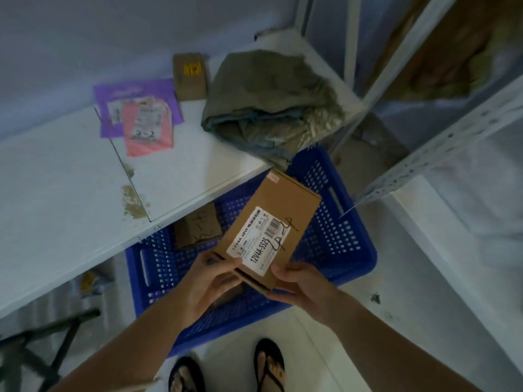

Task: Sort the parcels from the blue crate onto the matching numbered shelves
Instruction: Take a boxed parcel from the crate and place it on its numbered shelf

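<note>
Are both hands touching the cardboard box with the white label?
Touching. The head view shows the left hand pinching the cardboard box at its near end and the right hand gripping its near corner.

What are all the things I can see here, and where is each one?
labelled box: one, brown, held above the crate
crate: one, blue, on the floor
small box: one, brown, inside the crate
taped box: one, brown, at the shelf's back
purple mailer: one, on the shelf
pink mailer: one, on the purple mailer
bagged parcel: one, grey-green, on the shelf
shelf: one, white
flip-flops: two, black, on the feet
left hand: grips the labelled box
right hand: grips it too
</note>
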A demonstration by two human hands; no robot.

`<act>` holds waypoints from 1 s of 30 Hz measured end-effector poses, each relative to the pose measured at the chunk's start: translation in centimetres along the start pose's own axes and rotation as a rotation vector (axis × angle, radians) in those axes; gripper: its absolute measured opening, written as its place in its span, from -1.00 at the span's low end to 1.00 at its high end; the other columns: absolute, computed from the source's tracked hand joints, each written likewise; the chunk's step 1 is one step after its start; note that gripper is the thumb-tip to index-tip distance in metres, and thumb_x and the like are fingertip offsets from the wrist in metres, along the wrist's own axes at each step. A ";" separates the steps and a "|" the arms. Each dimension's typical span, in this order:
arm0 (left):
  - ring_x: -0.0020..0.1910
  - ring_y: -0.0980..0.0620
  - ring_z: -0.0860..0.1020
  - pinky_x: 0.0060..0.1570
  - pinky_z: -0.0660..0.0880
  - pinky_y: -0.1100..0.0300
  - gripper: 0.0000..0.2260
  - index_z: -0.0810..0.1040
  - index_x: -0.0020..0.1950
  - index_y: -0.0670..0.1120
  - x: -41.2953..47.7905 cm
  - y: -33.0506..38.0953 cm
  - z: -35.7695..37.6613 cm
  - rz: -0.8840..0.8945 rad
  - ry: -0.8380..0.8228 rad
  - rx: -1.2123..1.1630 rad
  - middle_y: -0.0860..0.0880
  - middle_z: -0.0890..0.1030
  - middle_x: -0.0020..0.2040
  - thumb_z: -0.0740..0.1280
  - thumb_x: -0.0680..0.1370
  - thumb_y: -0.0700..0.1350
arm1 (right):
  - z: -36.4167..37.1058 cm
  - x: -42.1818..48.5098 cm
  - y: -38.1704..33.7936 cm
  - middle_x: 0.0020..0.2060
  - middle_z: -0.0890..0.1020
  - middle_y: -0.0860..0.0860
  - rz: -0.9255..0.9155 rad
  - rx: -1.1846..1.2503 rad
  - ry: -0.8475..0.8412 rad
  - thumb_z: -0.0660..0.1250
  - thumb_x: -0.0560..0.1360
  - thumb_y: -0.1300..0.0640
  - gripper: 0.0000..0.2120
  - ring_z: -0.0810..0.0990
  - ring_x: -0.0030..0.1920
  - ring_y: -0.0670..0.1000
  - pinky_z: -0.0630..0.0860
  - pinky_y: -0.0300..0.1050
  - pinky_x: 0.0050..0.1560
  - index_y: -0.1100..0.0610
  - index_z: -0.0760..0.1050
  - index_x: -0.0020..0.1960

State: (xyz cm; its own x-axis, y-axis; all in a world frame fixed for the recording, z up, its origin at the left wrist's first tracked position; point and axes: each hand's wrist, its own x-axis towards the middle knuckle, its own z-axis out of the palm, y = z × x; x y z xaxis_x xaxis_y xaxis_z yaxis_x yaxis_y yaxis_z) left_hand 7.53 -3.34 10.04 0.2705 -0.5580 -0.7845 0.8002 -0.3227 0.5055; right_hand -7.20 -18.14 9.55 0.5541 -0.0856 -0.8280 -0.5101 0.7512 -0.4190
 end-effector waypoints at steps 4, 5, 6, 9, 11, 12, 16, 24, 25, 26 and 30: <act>0.07 -0.03 0.64 -0.08 0.60 0.14 -0.68 0.56 0.19 -0.06 -5.7 1.2 4.7 0.059 -0.071 0.064 -0.07 0.66 0.11 0.41 0.44 -0.15 | 3.8 -5.0 -0.9 0.14 0.66 0.11 -0.095 0.114 -0.022 0.38 0.47 0.30 -0.64 0.64 0.15 0.09 0.61 0.01 0.05 0.22 0.51 0.26; 0.10 -0.04 0.63 0.01 0.59 0.08 -0.67 0.55 0.22 -0.04 -7.0 1.4 5.5 0.068 -0.087 0.089 -0.05 0.65 0.13 0.40 0.45 -0.12 | 4.8 -6.1 -1.1 0.15 0.65 0.10 -0.116 0.139 -0.028 0.38 0.47 0.30 -0.59 0.63 0.16 0.09 0.61 0.00 0.06 0.22 0.46 0.30; 0.12 -0.04 0.62 0.08 0.56 0.02 -0.66 0.54 0.23 -0.02 -8.1 1.6 6.1 0.093 -0.088 0.100 -0.04 0.65 0.14 0.39 0.45 -0.10 | 5.5 -7.1 -1.2 0.17 0.64 0.09 -0.143 0.144 -0.022 0.39 0.46 0.29 -0.54 0.63 0.17 0.09 0.60 0.01 0.08 0.18 0.41 0.34; 0.10 -0.04 0.63 0.10 0.56 -0.07 -0.68 0.54 0.20 0.04 -11.4 3.1 6.6 0.182 -0.027 0.086 -0.02 0.65 0.13 0.39 0.45 -0.13 | 6.4 -10.7 -2.1 0.19 0.62 0.00 -0.210 0.047 0.070 0.46 0.43 0.16 -0.39 0.61 0.17 0.06 0.56 0.01 0.09 -0.04 0.27 0.39; 0.08 -0.05 0.64 -0.01 0.60 -0.04 -0.66 0.54 0.19 0.06 -13.5 4.3 6.4 0.215 -0.032 0.062 -0.01 0.66 0.11 0.39 0.43 -0.15 | 5.8 -13.5 -3.0 0.17 0.61 0.02 -0.232 0.062 0.149 0.47 0.39 -0.02 -0.35 0.63 0.12 0.07 0.57 0.04 0.05 -0.08 0.26 0.40; 0.07 -0.04 0.64 -0.05 0.61 -0.01 -0.64 0.54 0.19 0.07 -14.7 4.9 6.2 0.240 -0.048 0.070 0.00 0.66 0.11 0.39 0.42 -0.16 | 5.1 -15.0 -3.5 0.18 0.61 0.05 -0.272 0.117 0.193 0.45 0.37 -0.07 -0.34 0.64 0.08 0.09 0.59 0.05 -0.01 -0.07 0.28 0.40; 0.07 0.03 0.64 -0.14 0.62 0.14 -0.59 0.51 0.23 0.05 -20.3 6.9 5.4 0.363 -0.101 0.152 0.03 0.66 0.11 0.40 0.39 -0.13 | 3.3 -21.9 -4.6 0.05 0.66 0.09 -0.439 0.138 0.305 0.35 0.50 0.01 -0.56 0.69 -0.11 0.12 0.62 -0.04 -0.25 0.02 0.37 0.34; 0.17 0.08 0.58 0.10 0.54 0.20 -0.50 0.45 0.31 0.11 -33.6 7.9 6.3 0.623 -0.075 0.416 0.09 0.62 0.17 0.43 0.41 -0.21 | 9.1 -34.6 -4.1 -0.05 0.68 0.13 -0.631 0.023 0.226 0.29 0.55 0.19 -0.80 0.69 -0.06 0.17 0.63 0.04 0.00 0.10 0.49 0.17; 0.17 0.07 0.57 0.10 0.51 0.20 -0.48 0.45 0.31 0.09 -35.0 8.4 7.0 0.664 -0.047 0.453 0.08 0.62 0.17 0.43 0.41 -0.25 | 9.8 -36.5 -4.5 0.01 0.66 0.13 -0.651 0.017 0.224 0.29 0.55 0.22 -0.81 0.68 -0.02 0.18 0.60 0.06 0.06 0.08 0.50 0.16; 0.15 0.08 0.56 0.08 0.49 0.21 -0.48 0.45 0.31 0.07 -36.4 9.0 7.9 0.706 -0.022 0.476 0.08 0.61 0.17 0.43 0.42 -0.28 | 10.3 -38.5 -4.8 0.06 0.64 0.14 -0.673 0.006 0.232 0.29 0.55 0.24 -0.81 0.67 0.01 0.19 0.59 0.07 0.08 0.08 0.50 0.14; 0.07 0.15 0.58 -0.03 0.51 0.30 -0.62 0.54 0.19 0.01 -41.7 10.7 12.6 0.848 -0.021 0.432 0.07 0.64 0.07 0.41 0.43 -0.29 | 11.5 -47.0 -5.9 0.05 0.61 0.16 -0.788 -0.005 0.247 0.25 0.57 0.28 -0.78 0.66 -0.06 0.17 0.61 -0.04 -0.06 0.13 0.43 0.19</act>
State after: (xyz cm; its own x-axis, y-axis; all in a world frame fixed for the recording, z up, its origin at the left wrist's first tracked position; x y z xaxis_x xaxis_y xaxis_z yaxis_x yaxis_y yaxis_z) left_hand -1.90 6.81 52.68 0.6570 -0.7484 -0.0907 0.0733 -0.0563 0.9957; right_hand -22.68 -10.97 55.22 0.5905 -0.7278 -0.3487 -0.0354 0.4083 -0.9121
